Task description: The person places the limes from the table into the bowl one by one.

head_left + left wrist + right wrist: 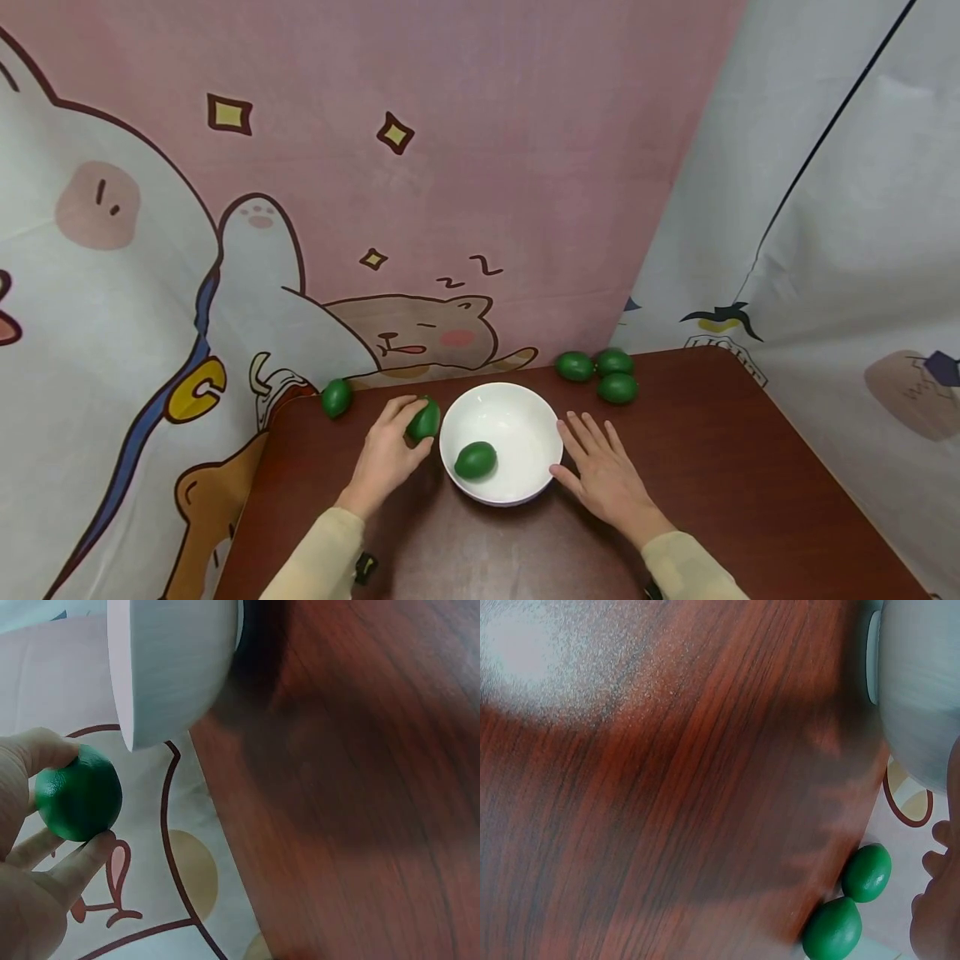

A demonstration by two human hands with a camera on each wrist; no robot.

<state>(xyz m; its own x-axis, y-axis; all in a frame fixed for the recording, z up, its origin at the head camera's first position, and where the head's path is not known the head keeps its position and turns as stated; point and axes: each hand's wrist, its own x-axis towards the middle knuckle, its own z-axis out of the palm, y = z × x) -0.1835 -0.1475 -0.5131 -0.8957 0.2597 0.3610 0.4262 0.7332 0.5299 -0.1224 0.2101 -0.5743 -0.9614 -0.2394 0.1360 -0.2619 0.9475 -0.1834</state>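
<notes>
Left of a white bowl [525, 433], my left hand [387, 457] pinches a green lime [424, 420] between thumb and fingers. The left wrist view shows that lime [81, 793] held up near the side of the bowl [176, 667]. Inside the bowl, toward its left, lies another lime [476, 460]. My right hand [606, 479] is at the bowl's right side with its fingers straight and spread, the thumb tip right at the rim. In the right wrist view the fingers [939, 900] show at the edge, below the bowl [919, 682].
Three limes [617, 387] sit together at the back of the brown table [720, 467], right of the bowl. One more lime [337, 398] is at the back left corner. A printed cloth [525, 167] hangs behind the table.
</notes>
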